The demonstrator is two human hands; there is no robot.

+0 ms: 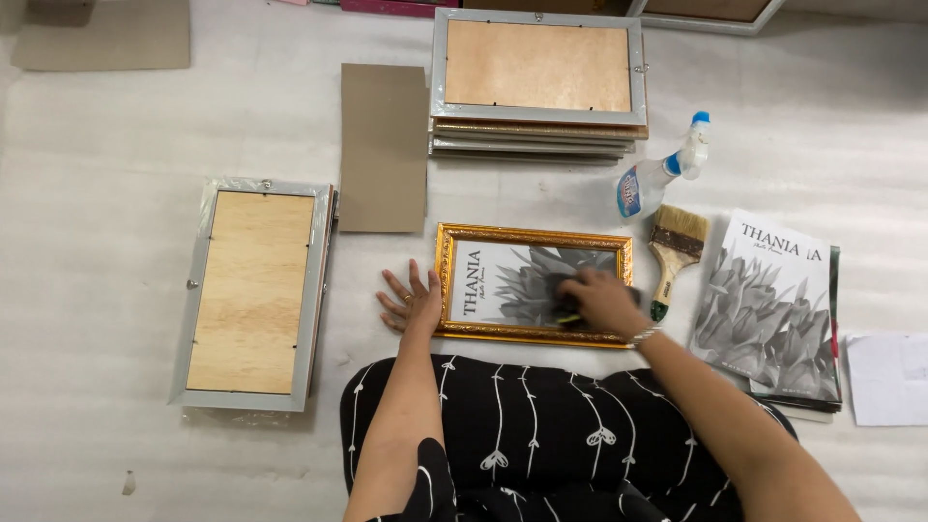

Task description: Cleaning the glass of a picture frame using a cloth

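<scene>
A gold picture frame (534,235) lies face up in front of me, holding a black-and-white flower print. My right hand (601,301) presses a dark cloth or sponge (561,290) onto the frame's glass, near its right half. My left hand (411,302) lies flat with fingers spread on the white surface, touching the frame's left edge.
A stack of frames lies back-side up (538,82) behind the gold one. Another silver frame (253,290) lies back-side up at left. A brown cardboard sheet (384,145), a spray bottle (662,174), a paintbrush (674,253) and a pile of flower prints (773,309) surround it.
</scene>
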